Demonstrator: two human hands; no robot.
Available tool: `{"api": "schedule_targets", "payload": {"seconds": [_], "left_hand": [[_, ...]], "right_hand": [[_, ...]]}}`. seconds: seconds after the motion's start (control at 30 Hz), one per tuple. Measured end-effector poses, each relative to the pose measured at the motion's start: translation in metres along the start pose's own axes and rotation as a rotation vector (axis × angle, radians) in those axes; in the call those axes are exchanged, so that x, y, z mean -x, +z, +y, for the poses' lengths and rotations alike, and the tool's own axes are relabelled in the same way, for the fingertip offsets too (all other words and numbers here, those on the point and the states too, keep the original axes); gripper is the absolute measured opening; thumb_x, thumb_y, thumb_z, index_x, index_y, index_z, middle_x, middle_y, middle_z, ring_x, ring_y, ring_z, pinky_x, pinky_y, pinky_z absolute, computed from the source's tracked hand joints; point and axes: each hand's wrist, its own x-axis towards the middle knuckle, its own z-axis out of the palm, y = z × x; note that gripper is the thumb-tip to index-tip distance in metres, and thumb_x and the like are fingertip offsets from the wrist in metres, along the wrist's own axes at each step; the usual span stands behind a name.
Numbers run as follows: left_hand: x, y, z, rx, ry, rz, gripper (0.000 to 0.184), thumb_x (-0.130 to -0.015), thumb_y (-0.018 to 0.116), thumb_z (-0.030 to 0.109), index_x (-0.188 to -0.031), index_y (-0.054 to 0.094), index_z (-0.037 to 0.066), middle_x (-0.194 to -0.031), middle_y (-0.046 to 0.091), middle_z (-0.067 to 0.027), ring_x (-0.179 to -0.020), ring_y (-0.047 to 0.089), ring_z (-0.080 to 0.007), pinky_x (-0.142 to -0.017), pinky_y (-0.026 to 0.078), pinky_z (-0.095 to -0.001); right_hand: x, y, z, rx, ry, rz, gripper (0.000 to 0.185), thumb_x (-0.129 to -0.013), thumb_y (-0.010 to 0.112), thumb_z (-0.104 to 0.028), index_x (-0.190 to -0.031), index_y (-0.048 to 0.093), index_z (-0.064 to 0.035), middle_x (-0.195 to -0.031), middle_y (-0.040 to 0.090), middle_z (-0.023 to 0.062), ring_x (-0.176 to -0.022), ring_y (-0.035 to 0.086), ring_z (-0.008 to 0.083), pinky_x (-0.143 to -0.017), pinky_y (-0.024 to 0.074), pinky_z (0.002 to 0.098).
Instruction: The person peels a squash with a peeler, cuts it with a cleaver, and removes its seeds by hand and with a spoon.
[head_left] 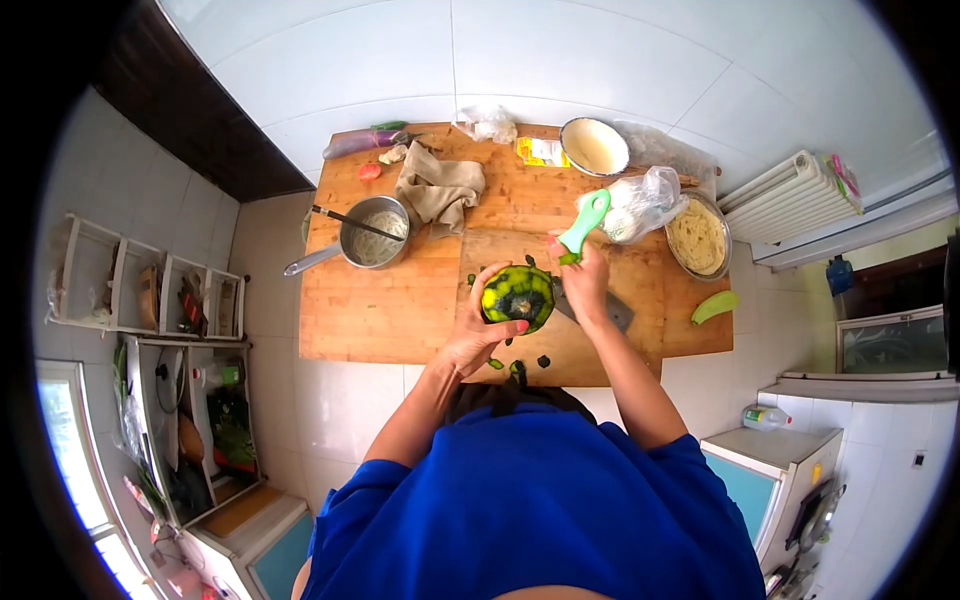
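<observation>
A round squash [517,299], dark green with bright yellow-green peeled patches, is in my left hand [478,325], its stem end facing me. My right hand [586,275] grips a light green peeler [588,220] just to the right of the squash, its handle pointing up and away. Dark bits of peel [543,361] lie on the wooden cutting board [600,352] below and around the squash. Partly hidden by my right forearm, a grey knife blade [617,314] rests flat on the board.
At the left stand a saucepan [375,232] with chopsticks, a cloth [437,190] and an eggplant [365,143]. Towards the back and right are an enamel bowl [595,147], a plastic bag [643,203], a bowl of dough-like food [698,238] and a green vegetable piece [715,307].
</observation>
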Motion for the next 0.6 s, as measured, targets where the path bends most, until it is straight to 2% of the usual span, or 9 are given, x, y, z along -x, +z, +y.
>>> {"api": "schedule_targets", "payload": {"seconds": [0.07, 0.13, 0.2, 0.27, 0.33, 0.4, 0.47, 0.53, 0.6], "left_hand": [[0.0, -0.002, 0.001, -0.168, 0.026, 0.031, 0.083, -0.061, 0.076, -0.006, -0.13, 0.034, 0.013, -0.117, 0.05, -0.0044, -0.105, 0.051, -0.0162, -0.086, 0.045, -0.0261], [0.0, -0.004, 0.003, -0.224, -0.003, 0.03, 0.085, -0.062, 0.075, -0.005, -0.132, 0.031, 0.015, -0.118, 0.049, -0.0043, -0.106, 0.05, -0.0165, -0.088, 0.044, -0.0276], [-0.002, -0.005, 0.003, -0.278, -0.031, 0.021, 0.087, -0.062, 0.075, -0.004, -0.134, 0.029, 0.016, -0.119, 0.048, -0.0041, -0.108, 0.05, -0.0169, -0.09, 0.043, -0.029], [-0.003, -0.006, 0.002, -0.363, -0.005, -0.015, 0.083, -0.061, 0.08, 0.003, -0.13, 0.035, 0.012, -0.118, 0.049, -0.0061, -0.105, 0.05, -0.0155, -0.085, 0.045, -0.0266], [-0.003, -0.009, 0.001, -0.426, 0.02, -0.023, 0.083, -0.061, 0.079, 0.002, -0.13, 0.034, 0.011, -0.116, 0.049, -0.0055, -0.104, 0.05, -0.0155, -0.085, 0.045, -0.0271], [-0.004, -0.006, 0.008, -0.49, 0.049, -0.031, 0.083, -0.061, 0.079, 0.002, -0.13, 0.033, 0.01, -0.115, 0.049, -0.0048, -0.103, 0.05, -0.0155, -0.085, 0.046, -0.0276], [-0.001, 0.008, 0.026, -0.409, -0.154, -0.114, 0.084, -0.061, 0.077, -0.002, -0.13, 0.031, 0.011, -0.115, 0.042, -0.0038, -0.112, 0.039, -0.0158, -0.086, 0.045, -0.0295], [0.0, 0.009, 0.027, -0.441, -0.17, -0.097, 0.081, -0.061, 0.076, -0.003, -0.128, 0.033, 0.011, -0.113, 0.044, -0.0033, -0.109, 0.042, -0.0164, -0.084, 0.046, -0.0307], [0.0, 0.014, 0.028, -0.38, -0.179, -0.056, 0.082, -0.062, 0.076, -0.002, -0.129, 0.032, 0.01, -0.111, 0.046, -0.003, -0.103, 0.046, -0.0163, -0.083, 0.046, -0.0303]], "right_hand": [[-0.002, -0.006, 0.006, 0.072, -0.113, 0.045, 0.019, -0.083, 0.063, -0.018, -0.092, 0.063, -0.0009, -0.073, 0.063, 0.0008, -0.064, 0.054, 0.0082, -0.058, 0.0416, 0.0243], [0.004, -0.005, -0.022, -0.075, 0.005, -0.023, 0.02, -0.083, 0.064, -0.019, -0.093, 0.063, -0.0012, -0.083, 0.065, 0.0036, -0.072, 0.058, 0.0095, -0.063, 0.0442, 0.0242], [0.011, 0.001, -0.05, -0.404, -0.008, -0.296, 0.02, -0.083, 0.064, -0.019, -0.093, 0.064, -0.0022, -0.091, 0.065, 0.0059, -0.081, 0.059, 0.0106, -0.069, 0.0467, 0.0233], [0.012, -0.001, -0.059, -0.408, 0.048, -0.421, 0.02, -0.082, 0.064, -0.02, -0.093, 0.065, -0.0033, -0.094, 0.064, 0.006, -0.087, 0.058, 0.0114, -0.076, 0.0473, 0.0236], [0.006, -0.002, -0.065, -0.286, 0.126, -0.846, 0.019, -0.082, 0.064, -0.017, -0.092, 0.064, -0.0019, -0.1, 0.063, 0.0086, -0.101, 0.056, 0.0163, -0.087, 0.0429, 0.029], [0.002, 0.0, -0.054, -0.185, 0.141, -0.889, 0.02, -0.081, 0.066, -0.019, -0.094, 0.065, -0.0033, -0.097, 0.064, 0.0064, -0.101, 0.055, 0.0172, -0.09, 0.0416, 0.0312], [0.001, 0.001, -0.062, -0.208, 0.077, -1.023, 0.021, -0.08, 0.066, -0.02, -0.093, 0.065, -0.0036, -0.094, 0.065, 0.0045, -0.101, 0.055, 0.0174, -0.091, 0.0406, 0.0324], [0.002, 0.004, -0.062, -0.207, 0.053, -1.049, 0.018, -0.082, 0.065, -0.019, -0.091, 0.065, -0.0036, -0.091, 0.065, 0.0043, -0.099, 0.056, 0.0168, -0.089, 0.041, 0.0318], [0.005, 0.008, -0.056, -0.223, -0.112, -0.869, 0.021, -0.083, 0.064, -0.023, -0.09, 0.065, -0.0029, -0.077, 0.064, 0.0016, -0.07, 0.057, 0.0085, -0.067, 0.0454, 0.0249]]}}
